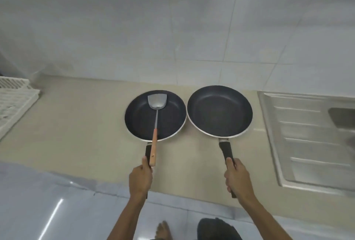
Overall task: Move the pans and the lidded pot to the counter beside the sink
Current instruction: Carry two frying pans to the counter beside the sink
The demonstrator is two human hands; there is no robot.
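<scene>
Pans (155,117) (220,111) unbranded, side by side on counter (76,124), handles clenched in left hand (140,179) and right hand (238,178).

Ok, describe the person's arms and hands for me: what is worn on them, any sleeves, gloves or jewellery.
Both arms are bare as far as the picture shows, with no sleeves in view. The left hand and the right hand wear no gloves. No watch, bracelet or ring can be made out on either wrist or on the fingers that show.

Two dark nonstick frying pans side by side on beige counter, rims nearly touching, black handles toward viewer. Left pan (155,117) holds metal spatula; right pan (219,111) empty, nearer sink.
</scene>
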